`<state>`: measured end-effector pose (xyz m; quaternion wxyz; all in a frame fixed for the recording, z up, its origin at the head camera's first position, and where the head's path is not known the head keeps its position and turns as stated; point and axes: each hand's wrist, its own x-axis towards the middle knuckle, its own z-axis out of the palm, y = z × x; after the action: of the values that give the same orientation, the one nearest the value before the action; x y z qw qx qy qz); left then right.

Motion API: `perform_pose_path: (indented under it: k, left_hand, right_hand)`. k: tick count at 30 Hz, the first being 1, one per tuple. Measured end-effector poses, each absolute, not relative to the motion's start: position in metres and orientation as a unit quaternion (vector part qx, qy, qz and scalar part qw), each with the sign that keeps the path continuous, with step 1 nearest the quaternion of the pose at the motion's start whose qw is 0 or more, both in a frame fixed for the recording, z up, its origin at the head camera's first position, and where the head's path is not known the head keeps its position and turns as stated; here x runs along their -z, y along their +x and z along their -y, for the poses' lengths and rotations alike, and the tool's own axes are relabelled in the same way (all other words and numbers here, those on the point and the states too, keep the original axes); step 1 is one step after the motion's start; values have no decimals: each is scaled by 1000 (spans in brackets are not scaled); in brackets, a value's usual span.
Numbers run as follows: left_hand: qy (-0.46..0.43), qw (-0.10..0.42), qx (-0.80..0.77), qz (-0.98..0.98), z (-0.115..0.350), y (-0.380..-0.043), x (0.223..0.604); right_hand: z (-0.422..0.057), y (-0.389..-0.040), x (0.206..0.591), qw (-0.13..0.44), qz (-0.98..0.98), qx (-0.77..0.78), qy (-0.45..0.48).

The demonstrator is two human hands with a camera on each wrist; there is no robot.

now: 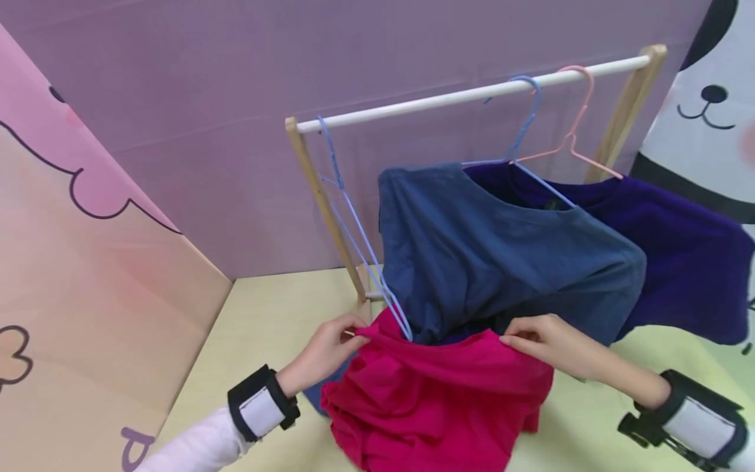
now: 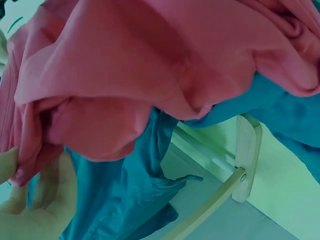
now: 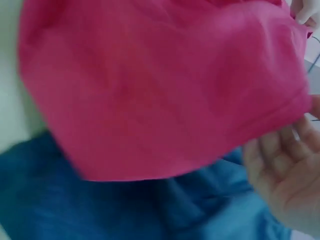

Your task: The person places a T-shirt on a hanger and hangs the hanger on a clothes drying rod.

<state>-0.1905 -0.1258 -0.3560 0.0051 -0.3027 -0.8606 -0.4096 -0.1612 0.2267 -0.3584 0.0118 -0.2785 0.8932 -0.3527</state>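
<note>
Both hands hold a bright pink-red garment [image 1: 436, 400] by its upper edge, spread between them. My left hand [image 1: 324, 347] pinches the edge at the left, thumb and fingers on the cloth. At the right end of the same edge, my right hand [image 1: 548, 337] pinches the cloth too. A light blue hanger [image 1: 334, 164] hangs from the rod's left end, and its lower end reaches down to the garment's opening between the hands. In the left wrist view, loose folds of the pink garment [image 2: 130, 65] hang beside the fingers. The right wrist view shows it stretched out from my right hand [image 3: 287, 175].
A wooden rack with a white rod [image 1: 425, 103] stands on the pale table [image 1: 265, 314]. Just behind the hands, a blue-grey shirt [image 1: 501, 242] hangs on a blue hanger. Right of it, a dark purple shirt [image 1: 690, 255] hangs on a pink hanger [image 1: 580, 124].
</note>
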Motion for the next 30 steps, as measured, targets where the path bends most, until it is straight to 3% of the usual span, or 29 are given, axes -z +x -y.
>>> perform_pose_path:
  k: [6,13,19,30]
  left_hand:
    - [-295,38,439,848,124,-190,346]
    - [-310,42,444,840,120,-193,340]
    - [-306,45,448,839,122,-193,339]
    - [-299,44,448,841,125,-190,337]
  right_hand:
    - [-202,-182,321,-6,-910,320,-266]
    - [-152,-210,267,98,-889,355,-271]
    - [-106,-222,241,128,-888,365,-249]
    - [-74,-231,253,70,-871,445,-196]
